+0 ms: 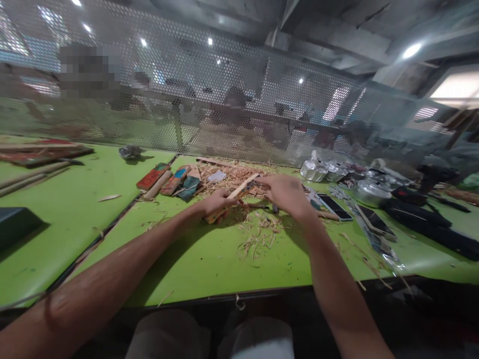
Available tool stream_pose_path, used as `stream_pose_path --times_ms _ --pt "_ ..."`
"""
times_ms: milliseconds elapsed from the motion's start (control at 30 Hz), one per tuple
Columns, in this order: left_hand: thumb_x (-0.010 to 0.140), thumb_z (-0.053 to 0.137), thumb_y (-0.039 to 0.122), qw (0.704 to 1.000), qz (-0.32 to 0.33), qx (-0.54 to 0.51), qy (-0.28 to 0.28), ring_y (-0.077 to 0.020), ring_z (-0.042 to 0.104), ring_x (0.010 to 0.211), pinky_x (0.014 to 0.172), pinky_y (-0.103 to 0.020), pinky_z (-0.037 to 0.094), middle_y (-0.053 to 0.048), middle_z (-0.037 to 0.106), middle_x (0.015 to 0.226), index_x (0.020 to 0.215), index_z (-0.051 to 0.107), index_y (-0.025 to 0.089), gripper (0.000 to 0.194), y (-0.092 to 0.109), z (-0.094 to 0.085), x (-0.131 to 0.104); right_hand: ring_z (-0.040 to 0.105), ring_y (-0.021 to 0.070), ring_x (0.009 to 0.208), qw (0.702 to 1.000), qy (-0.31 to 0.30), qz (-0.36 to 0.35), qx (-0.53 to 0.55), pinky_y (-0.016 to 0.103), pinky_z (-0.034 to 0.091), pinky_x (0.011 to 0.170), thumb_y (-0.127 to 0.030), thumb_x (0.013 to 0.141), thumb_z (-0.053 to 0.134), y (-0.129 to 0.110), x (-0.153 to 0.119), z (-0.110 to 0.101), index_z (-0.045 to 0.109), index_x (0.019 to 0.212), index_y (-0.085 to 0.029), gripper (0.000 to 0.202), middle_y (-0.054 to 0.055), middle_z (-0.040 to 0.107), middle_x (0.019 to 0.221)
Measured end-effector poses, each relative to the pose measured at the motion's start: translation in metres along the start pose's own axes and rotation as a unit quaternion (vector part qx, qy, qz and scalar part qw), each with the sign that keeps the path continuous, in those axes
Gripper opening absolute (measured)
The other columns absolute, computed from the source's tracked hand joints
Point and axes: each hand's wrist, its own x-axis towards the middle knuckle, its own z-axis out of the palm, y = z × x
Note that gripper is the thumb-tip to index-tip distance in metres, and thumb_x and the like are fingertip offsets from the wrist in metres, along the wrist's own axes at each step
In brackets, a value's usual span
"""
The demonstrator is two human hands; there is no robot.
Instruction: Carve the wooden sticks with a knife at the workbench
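From where I stand, the person has both bare hands out over a bright green table (224, 269), working at a slim piece of pale wood (241, 189). The wood is held above the table, slanting up and away to the right. The left hand (216, 205) has its grip closed around the lower end. The right hand (287, 192) is at the upper end, palm down; its fingertips are partly lost in the blur, so I can't tell how wide or narrow that grip is.

Thin, curly shavings (258, 239) lie on the table just below the hands, and a thicker heap of shavings (239, 172) spreads behind them. To the left of that heap are a red painted block (151, 177) and a short wooden rod (156, 185), with a white scrap (216, 176) on the heap itself. Further left sits a crumpled grey wad (130, 151).

Over to the right of the right hand there's a phone with a pale blue edge (334, 207), then another phone (376, 222), a long black case (422, 224) and some shiny metal pots (372, 192). A perforated metal screen (224, 119) runs along the back, with blurred people beyond it.
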Motion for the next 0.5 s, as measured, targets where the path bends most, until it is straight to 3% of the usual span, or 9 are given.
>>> stream_pose_path --times_ms 233,500 --pt "0.085 0.067 0.04 1.0 -0.002 -0.008 -0.002 -0.0126 0.051 0.041 0.042 -0.023 0.045 0.003 0.054 0.05 0.108 0.072 0.011 0.037 -0.0006 0.0002 0.0009 0.057 0.0159 0.075 0.999 -0.015 -0.029 -0.018 0.025 0.028 0.059 -0.002 0.093 0.049 -0.0011 -0.0015 0.0009 0.076 0.135 -0.035 0.06 0.006 0.077 0.105" --pt "0.087 0.063 0.038 1.0 -0.009 0.0 -0.002 -0.0137 0.052 0.039 0.04 -0.023 0.046 0.002 0.055 0.049 0.117 0.072 0.011 0.041 -0.0008 0.0008 0.0008 0.062 0.0182 0.076 0.999 -0.032 -0.024 0.01 0.026 0.029 0.058 0.001 0.089 0.045 -0.002 -0.0037 -0.0011 0.071 0.142 -0.036 0.069 0.006 0.078 0.104"
